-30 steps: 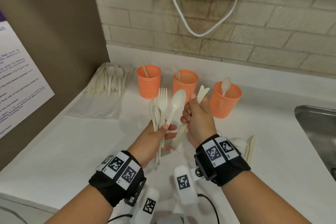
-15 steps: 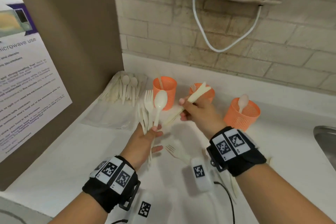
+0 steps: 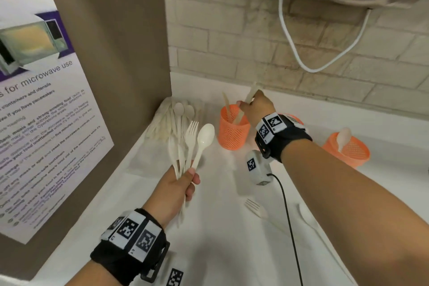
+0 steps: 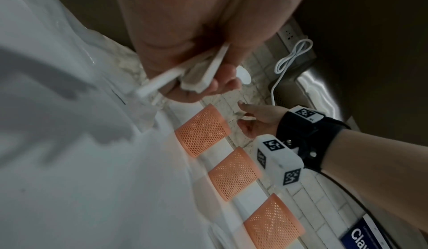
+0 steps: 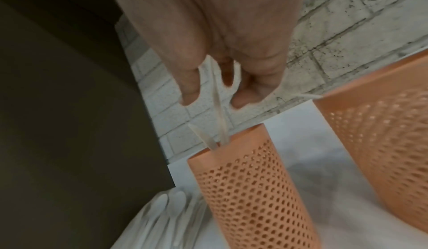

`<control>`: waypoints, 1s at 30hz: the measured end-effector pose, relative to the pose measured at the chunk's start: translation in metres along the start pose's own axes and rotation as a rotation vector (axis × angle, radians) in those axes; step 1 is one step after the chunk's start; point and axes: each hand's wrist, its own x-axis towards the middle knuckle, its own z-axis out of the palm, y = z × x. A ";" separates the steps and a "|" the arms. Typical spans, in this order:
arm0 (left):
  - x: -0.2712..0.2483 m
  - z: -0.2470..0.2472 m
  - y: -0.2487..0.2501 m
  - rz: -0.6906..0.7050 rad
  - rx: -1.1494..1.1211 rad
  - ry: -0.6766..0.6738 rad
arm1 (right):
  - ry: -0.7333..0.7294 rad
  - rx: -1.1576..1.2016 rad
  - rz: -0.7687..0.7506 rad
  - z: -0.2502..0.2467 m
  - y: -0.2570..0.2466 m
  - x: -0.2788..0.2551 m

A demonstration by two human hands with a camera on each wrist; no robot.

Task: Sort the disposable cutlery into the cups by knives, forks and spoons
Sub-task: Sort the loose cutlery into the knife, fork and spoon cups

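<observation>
My left hand (image 3: 188, 177) grips a bundle of white cutlery by the handles, with a fork (image 3: 191, 133) and a spoon (image 3: 205, 138) fanned upward. In the left wrist view the handles (image 4: 209, 73) show between the curled fingers. My right hand (image 3: 246, 105) pinches a knife (image 3: 252, 91) over the left orange mesh cup (image 3: 233, 133). The knife (image 5: 219, 114) has its lower end inside the cup (image 5: 250, 189), beside another knife (image 3: 226, 104). My right wrist hides most of the middle cup (image 3: 295, 119). The right cup (image 3: 350, 151) holds a spoon (image 3: 343, 137).
A loose fork (image 3: 255, 206) and another white piece (image 3: 310, 217) lie on the white counter near my right forearm. More cutlery (image 3: 173, 118) is piled on a plastic bag in the back left corner. A brown panel with a poster (image 3: 41, 109) stands at left.
My right hand has carried the knife left and away, from in front of the middle cup to over the left cup, its end now inside. The left hand keeps its bundle.
</observation>
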 end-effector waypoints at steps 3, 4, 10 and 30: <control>0.003 -0.006 0.001 0.002 0.001 -0.026 | 0.215 0.010 0.009 0.007 0.002 -0.014; 0.004 -0.007 0.002 0.002 0.004 -0.036 | 0.208 0.068 -0.028 0.007 0.003 -0.021; 0.008 -0.006 0.007 -0.004 -0.034 -0.101 | -0.067 0.344 -0.252 0.012 0.008 -0.103; 0.006 0.013 0.005 -0.022 -0.098 -0.388 | -0.191 0.709 0.144 0.033 0.034 -0.152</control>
